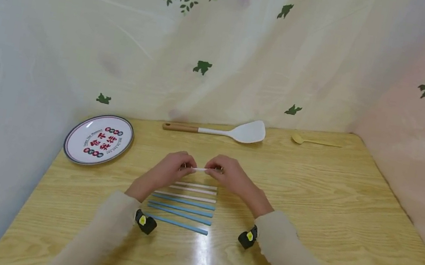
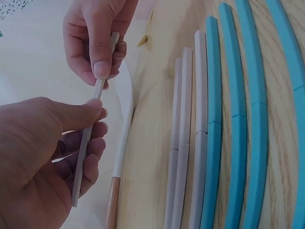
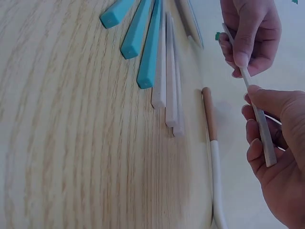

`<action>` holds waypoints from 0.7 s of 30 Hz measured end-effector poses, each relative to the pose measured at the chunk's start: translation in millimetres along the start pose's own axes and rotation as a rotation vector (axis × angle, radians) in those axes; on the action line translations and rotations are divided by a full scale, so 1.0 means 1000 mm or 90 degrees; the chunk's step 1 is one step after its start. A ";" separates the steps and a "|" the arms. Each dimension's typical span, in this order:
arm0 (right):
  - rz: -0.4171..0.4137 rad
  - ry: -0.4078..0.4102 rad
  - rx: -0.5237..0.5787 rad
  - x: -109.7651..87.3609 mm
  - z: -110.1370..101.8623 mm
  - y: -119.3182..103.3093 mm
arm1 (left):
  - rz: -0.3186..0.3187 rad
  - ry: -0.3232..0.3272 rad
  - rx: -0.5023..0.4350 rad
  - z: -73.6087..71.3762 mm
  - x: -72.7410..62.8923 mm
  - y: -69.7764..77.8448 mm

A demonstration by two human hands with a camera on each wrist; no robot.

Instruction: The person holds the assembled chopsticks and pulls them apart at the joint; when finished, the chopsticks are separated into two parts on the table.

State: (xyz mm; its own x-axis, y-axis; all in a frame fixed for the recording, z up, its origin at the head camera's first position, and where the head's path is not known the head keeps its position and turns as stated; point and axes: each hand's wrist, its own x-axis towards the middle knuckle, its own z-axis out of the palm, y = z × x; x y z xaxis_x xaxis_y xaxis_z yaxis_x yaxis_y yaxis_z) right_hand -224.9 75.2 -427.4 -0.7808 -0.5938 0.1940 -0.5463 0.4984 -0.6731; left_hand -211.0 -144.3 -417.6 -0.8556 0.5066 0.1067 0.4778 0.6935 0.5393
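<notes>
Both hands pinch one white chopstick (image 1: 200,169) above the table. My left hand (image 1: 169,168) has its thumb on one part of it, with the fingers curled underneath. The thumb and fingers of my right hand (image 1: 233,177) grip the other part, a short way along. In the left wrist view the chopstick slants between the two hands, and its tip shows past the left palm. Below the hands lie three white chopsticks (image 2: 185,119) side by side. Several blue chopsticks (image 1: 187,210) lie nearer the body, roughly parallel with them.
A white plate (image 1: 82,141) with red lettering stands at the back left. Along the back edge lie a white spatula (image 1: 248,132) with a wooden handle and a small yellowish spoon (image 1: 297,138). Printed cloth (image 1: 233,61) hangs behind the wooden table (image 1: 326,236).
</notes>
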 end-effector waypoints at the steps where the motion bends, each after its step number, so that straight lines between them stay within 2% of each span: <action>1: -0.001 0.000 0.001 0.000 0.000 -0.001 | 0.000 0.002 0.001 0.000 0.000 0.001; 14: 0.015 0.006 -0.019 0.000 0.000 0.001 | 0.038 0.045 0.022 -0.002 0.006 0.000; 21: -0.009 0.049 -0.050 -0.002 -0.001 0.002 | 0.059 0.079 0.010 -0.003 0.011 0.001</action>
State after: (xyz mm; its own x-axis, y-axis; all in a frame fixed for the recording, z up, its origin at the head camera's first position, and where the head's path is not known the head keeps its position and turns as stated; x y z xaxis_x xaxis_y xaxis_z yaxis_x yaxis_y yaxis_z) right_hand -224.7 77.5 -428.4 -0.7924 -0.5523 0.2589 -0.5767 0.5401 -0.6129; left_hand -220.2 -139.2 -413.3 -0.8248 0.5026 0.2588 0.5587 0.6549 0.5089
